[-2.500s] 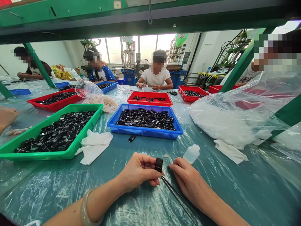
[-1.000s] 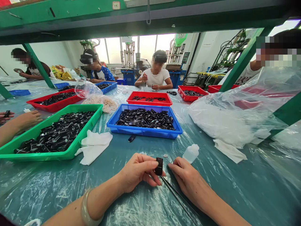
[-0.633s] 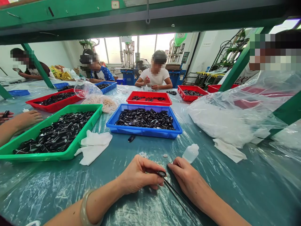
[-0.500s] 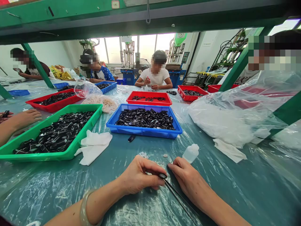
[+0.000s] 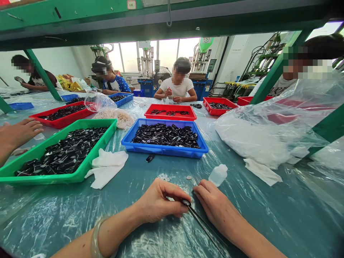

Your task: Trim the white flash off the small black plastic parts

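Note:
My left hand (image 5: 158, 200), a pale bangle (image 5: 96, 238) on its wrist, pinches a small glossy black oval piece (image 5: 186, 202) between thumb and fingertips. From that piece a pair of dark tweezers (image 5: 205, 229) slants down to the lower right, along the inner side of my right hand (image 5: 215, 200). The fingers of the right hand are curled together just right of the piece. Its thumb and palm are hidden, so its grip cannot be made out. Beyond them are a translucent squeeze bottle (image 5: 218, 175), a small white disc (image 5: 189, 177) and tiny white bits (image 5: 163, 177).
A blue tray (image 5: 164, 152) and a green tray (image 5: 51, 179) hold many black pieces. One black piece (image 5: 150, 158) lies by the blue tray. White cloths (image 5: 107, 166) and a plastic bag (image 5: 258, 139) flank the workspace. A co-worker's hand (image 5: 20, 134) is at left. Others sit opposite.
My right hand's fingers have shifted slightly right, away from the black piece, which has tilted a little. At left, the co-worker's nearer hand has moved, and their other hand has left view.

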Demonstrator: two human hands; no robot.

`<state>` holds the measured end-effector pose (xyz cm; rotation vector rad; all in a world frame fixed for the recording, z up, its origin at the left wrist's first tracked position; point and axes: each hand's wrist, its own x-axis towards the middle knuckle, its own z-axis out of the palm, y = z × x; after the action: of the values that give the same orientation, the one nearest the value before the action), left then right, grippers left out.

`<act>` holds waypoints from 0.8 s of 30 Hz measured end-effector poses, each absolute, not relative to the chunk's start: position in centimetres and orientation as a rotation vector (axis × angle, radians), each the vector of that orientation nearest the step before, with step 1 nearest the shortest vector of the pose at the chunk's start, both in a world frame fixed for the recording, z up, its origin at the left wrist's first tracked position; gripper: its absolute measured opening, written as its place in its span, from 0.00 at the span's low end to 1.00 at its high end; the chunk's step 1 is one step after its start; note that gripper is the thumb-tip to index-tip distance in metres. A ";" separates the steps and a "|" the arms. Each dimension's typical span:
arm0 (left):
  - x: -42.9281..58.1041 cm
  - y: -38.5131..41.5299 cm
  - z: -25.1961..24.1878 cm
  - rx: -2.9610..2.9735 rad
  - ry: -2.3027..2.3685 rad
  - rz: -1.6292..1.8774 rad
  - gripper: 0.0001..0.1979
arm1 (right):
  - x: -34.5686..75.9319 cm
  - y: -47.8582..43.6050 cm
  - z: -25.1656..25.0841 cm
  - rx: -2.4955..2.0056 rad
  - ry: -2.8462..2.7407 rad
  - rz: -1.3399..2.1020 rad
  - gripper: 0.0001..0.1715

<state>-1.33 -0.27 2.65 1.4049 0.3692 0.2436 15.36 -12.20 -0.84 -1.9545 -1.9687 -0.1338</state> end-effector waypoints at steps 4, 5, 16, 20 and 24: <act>-1.3 -0.3 2.3 1.351 0.417 0.218 0.12 | 15.4 -12.1 -1.1 -1.933 -1.924 -0.142 0.14; -1.3 -0.3 2.2 1.329 0.423 0.216 0.12 | 15.5 -12.1 -1.1 -1.926 -1.908 -0.140 0.14; -1.2 -0.4 3.0 1.251 0.447 0.163 0.09 | 14.5 -12.4 0.6 -1.794 -1.756 0.016 0.14; -1.2 -0.3 2.9 1.230 0.435 0.165 0.09 | 14.2 -12.5 1.5 -1.680 -1.660 0.198 0.16; -1.2 -0.2 2.8 1.226 0.422 0.159 0.10 | 14.0 -12.6 2.0 -1.676 -1.526 0.325 0.13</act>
<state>-1.20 -0.18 2.81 1.2257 0.4219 0.1589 14.02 -12.57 2.05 -1.6757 -1.5259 0.3246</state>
